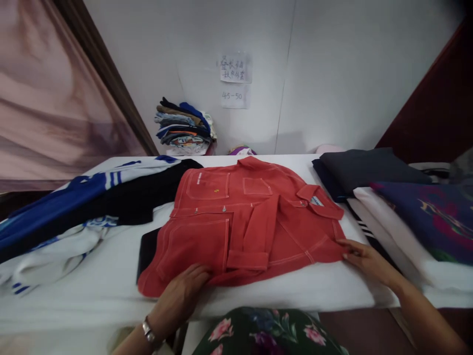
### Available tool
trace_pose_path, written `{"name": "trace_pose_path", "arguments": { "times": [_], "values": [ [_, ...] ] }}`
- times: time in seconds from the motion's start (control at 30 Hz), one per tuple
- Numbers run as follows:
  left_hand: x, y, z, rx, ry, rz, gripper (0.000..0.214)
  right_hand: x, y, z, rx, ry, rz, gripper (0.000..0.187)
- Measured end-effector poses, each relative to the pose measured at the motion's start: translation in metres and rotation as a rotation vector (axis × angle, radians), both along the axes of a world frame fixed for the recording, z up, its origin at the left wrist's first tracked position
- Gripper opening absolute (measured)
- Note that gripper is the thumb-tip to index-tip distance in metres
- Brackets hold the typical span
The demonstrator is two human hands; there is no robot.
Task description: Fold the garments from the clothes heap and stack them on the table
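A red button-front jacket [207, 236] with white stitching lies spread on the white-covered table, its collar toward the right. One sleeve [258, 231] is folded across the front, its cuff pointing at me. My left hand [185, 288] is closed on the near edge close to the hem, fingers on top of the cloth and thumb hidden. At the shoulder on the right, my right hand [360, 256] pinches the jacket's edge between thumb and fingers. Something flat and black [148, 251] shows from under the hem at the left.
Blue, black and white garments [99, 192] lie loosely on the left. Folded dark clothes [365, 170] and a purple patterned garment [436, 212] are stacked on the right. A tall clothes pile [185, 125] stands by the back wall, beneath paper signs [235, 79]. The table's front edge is close to me.
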State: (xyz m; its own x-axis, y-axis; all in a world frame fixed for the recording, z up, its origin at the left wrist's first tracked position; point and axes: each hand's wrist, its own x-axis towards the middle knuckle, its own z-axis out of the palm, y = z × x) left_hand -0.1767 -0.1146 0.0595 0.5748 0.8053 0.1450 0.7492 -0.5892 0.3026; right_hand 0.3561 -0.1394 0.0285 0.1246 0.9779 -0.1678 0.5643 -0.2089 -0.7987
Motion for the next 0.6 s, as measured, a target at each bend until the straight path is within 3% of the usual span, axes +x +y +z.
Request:
{"name": "trace_pose_path", "arguments": {
  "times": [0.1, 0.27, 0.37, 0.47, 0.6],
  "values": [
    [-0.004, -0.008, -0.006, -0.052, -0.001, 0.017, 0.037, -0.003, 0.003, -0.004, 0.017, -0.085, 0.022, 0.061],
    [-0.010, -0.002, 0.012, -0.144, -0.085, 0.102, 0.028, -0.026, 0.032, 0.014, 0.076, -0.229, 0.075, 0.065],
    [-0.021, 0.020, 0.018, -0.015, -0.108, 0.266, 0.029, -0.046, 0.061, 0.010, 0.119, -0.288, 0.078, 0.071],
    [-0.032, 0.050, 0.017, 0.083, -0.005, 0.469, 0.030, -0.063, 0.086, 0.000, 0.091, -0.387, 0.085, 0.076],
    [-0.037, 0.086, 0.020, 0.001, 0.171, 0.722, 0.039, -0.078, 0.100, -0.011, 0.118, -0.417, 0.056, 0.081]
  ]
}}
